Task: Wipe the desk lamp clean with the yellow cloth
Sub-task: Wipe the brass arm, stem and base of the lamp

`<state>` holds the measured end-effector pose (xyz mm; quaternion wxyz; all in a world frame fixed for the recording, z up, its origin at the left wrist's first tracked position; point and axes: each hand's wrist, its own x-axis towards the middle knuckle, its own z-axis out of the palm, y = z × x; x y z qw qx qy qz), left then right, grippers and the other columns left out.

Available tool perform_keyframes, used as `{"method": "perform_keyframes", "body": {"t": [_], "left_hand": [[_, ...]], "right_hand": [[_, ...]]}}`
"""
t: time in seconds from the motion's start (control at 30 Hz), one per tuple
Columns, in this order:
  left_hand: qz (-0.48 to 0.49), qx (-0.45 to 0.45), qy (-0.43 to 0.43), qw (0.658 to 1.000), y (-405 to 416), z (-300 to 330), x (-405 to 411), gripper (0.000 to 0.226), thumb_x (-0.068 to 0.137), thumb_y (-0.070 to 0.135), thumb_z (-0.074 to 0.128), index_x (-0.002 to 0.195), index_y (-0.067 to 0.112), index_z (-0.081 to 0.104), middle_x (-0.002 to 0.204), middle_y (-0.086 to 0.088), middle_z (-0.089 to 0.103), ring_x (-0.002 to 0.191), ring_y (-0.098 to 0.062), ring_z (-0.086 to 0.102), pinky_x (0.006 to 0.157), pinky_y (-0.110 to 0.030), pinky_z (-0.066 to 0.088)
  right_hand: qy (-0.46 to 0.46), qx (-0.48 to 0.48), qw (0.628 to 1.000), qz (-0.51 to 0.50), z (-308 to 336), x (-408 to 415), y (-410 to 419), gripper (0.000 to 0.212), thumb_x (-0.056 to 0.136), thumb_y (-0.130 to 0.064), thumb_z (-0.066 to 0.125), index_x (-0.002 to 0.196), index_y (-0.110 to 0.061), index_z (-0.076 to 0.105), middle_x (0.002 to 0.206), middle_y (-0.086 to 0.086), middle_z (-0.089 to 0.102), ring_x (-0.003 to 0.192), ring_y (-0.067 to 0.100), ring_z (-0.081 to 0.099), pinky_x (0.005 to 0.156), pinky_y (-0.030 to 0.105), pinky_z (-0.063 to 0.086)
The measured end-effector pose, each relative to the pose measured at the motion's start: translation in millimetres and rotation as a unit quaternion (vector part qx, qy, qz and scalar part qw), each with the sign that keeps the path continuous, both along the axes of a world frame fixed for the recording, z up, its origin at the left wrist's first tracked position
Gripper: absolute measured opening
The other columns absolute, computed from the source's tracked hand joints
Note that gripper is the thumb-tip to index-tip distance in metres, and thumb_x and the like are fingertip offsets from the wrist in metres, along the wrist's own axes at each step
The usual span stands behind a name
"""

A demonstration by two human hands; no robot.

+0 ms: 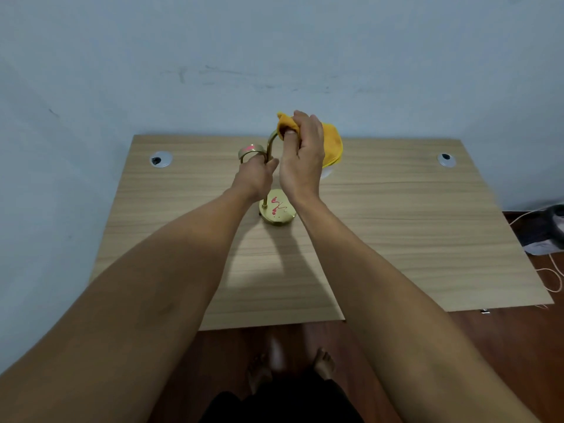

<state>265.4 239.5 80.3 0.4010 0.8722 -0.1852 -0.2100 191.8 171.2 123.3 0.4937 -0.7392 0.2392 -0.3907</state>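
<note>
A small brass desk lamp point(277, 209) stands on the wooden desk point(396, 215). Pink scribbles mark its round base, and a pink smear shows on its ring-shaped head point(251, 150) at the left. My left hand point(255, 178) grips the thin upright stem below the bend. My right hand point(305, 151) holds the yellow cloth point(331, 141) bunched against the top of the curved neck, thumb pressing the cloth onto the metal. The rest of the cloth hangs behind that hand.
The desk has a cable grommet near each back corner, the left grommet point(161, 159) and the right grommet point(446, 159). A pale blue wall stands right behind it. Cables and a dark bundle point(546, 233) lie on the floor at the right. My bare feet show below the desk's front edge.
</note>
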Motion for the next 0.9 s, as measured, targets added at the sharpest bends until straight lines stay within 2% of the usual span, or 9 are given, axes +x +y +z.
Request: {"method": "perform_keyframes", "body": {"t": [0.13, 0.23, 0.37, 0.47, 0.53, 0.67, 0.73, 0.83, 0.9], "left_hand": [[-0.018, 0.008, -0.022, 1.0, 0, -3, 2, 0.015, 0.099, 0.028, 0.047, 0.093, 0.015, 0.053, 0.099, -0.011, 0.065, 0.095, -0.033, 0.06, 0.074, -0.034, 0.042], [-0.023, 0.019, -0.04, 0.999, 0, 0, 0, 0.012, 0.101, 0.021, 0.046, 0.095, 0.014, 0.052, 0.09, -0.006, 0.058, 0.087, -0.028, 0.053, 0.067, -0.032, 0.039], [-0.018, 0.03, -0.033, 0.999, -2, -2, 2, 0.027, 0.105, 0.032, 0.043, 0.114, 0.013, 0.06, 0.111, -0.01, 0.062, 0.103, -0.031, 0.057, 0.088, -0.038, 0.046], [-0.009, 0.022, -0.016, 1.0, -3, -6, 5, 0.038, 0.102, 0.045, 0.043, 0.12, 0.016, 0.061, 0.12, -0.016, 0.065, 0.112, -0.037, 0.06, 0.098, -0.047, 0.048], [-0.008, 0.023, -0.008, 1.0, -3, -6, 5, 0.041, 0.102, 0.047, 0.043, 0.124, 0.016, 0.06, 0.122, -0.018, 0.064, 0.113, -0.038, 0.059, 0.1, -0.048, 0.047], [-0.009, 0.024, -0.01, 1.0, -3, -6, 5, 0.044, 0.103, 0.048, 0.042, 0.128, 0.016, 0.058, 0.126, -0.019, 0.062, 0.117, -0.039, 0.058, 0.102, -0.047, 0.046], [-0.009, 0.029, -0.012, 0.999, -3, -6, 5, 0.043, 0.103, 0.047, 0.042, 0.127, 0.016, 0.059, 0.125, -0.018, 0.063, 0.115, -0.038, 0.058, 0.101, -0.046, 0.047], [-0.011, 0.023, -0.012, 1.0, -3, -6, 5, 0.04, 0.102, 0.047, 0.043, 0.123, 0.017, 0.06, 0.122, -0.016, 0.065, 0.113, -0.036, 0.06, 0.1, -0.048, 0.048], [-0.011, 0.023, -0.009, 1.0, -2, -5, 5, 0.042, 0.102, 0.049, 0.042, 0.123, 0.017, 0.06, 0.123, -0.016, 0.064, 0.114, -0.036, 0.059, 0.102, -0.049, 0.047]], "right_hand": [[0.023, -0.129, 0.991, 0.014, -6, 2, -1, 0.027, 0.093, -0.001, 0.051, 0.113, -0.009, 0.068, 0.129, 0.002, 0.066, 0.142, 0.028, 0.041, 0.114, 0.052, 0.034], [0.059, -0.251, 0.966, 0.006, -6, 0, -6, 0.024, 0.093, -0.007, 0.057, 0.11, -0.015, 0.071, 0.123, -0.002, 0.068, 0.136, 0.026, 0.047, 0.113, 0.046, 0.032], [0.085, -0.361, 0.928, 0.018, 3, -4, -27, 0.021, 0.093, -0.019, 0.061, 0.109, -0.025, 0.073, 0.11, -0.008, 0.068, 0.116, 0.022, 0.056, 0.098, 0.043, 0.037], [0.112, -0.432, 0.892, 0.071, 5, -8, -49, 0.029, 0.098, -0.022, 0.056, 0.123, -0.029, 0.069, 0.119, -0.008, 0.065, 0.117, 0.022, 0.055, 0.095, 0.041, 0.034], [0.11, -0.449, 0.882, 0.091, 2, -11, -62, 0.033, 0.1, -0.019, 0.055, 0.129, -0.027, 0.066, 0.124, -0.006, 0.064, 0.119, 0.023, 0.055, 0.094, 0.042, 0.037], [0.09, -0.369, 0.924, 0.045, -2, -9, -57, 0.038, 0.095, -0.011, 0.055, 0.13, -0.019, 0.068, 0.12, 0.001, 0.066, 0.111, 0.027, 0.057, 0.091, 0.047, 0.046], [0.102, -0.42, 0.901, 0.021, -3, -8, -47, 0.041, 0.089, -0.005, 0.057, 0.127, -0.017, 0.068, 0.119, 0.002, 0.066, 0.11, 0.027, 0.057, 0.088, 0.043, 0.044], [0.103, -0.523, 0.845, 0.043, 1, -9, -54, 0.047, 0.087, 0.0, 0.057, 0.128, -0.021, 0.068, 0.12, -0.002, 0.067, 0.112, 0.024, 0.058, 0.088, 0.04, 0.039], [0.103, -0.491, 0.862, 0.072, 0, -10, -65, 0.046, 0.092, -0.001, 0.053, 0.131, -0.021, 0.066, 0.116, -0.006, 0.067, 0.108, 0.022, 0.059, 0.088, 0.037, 0.042]]}}
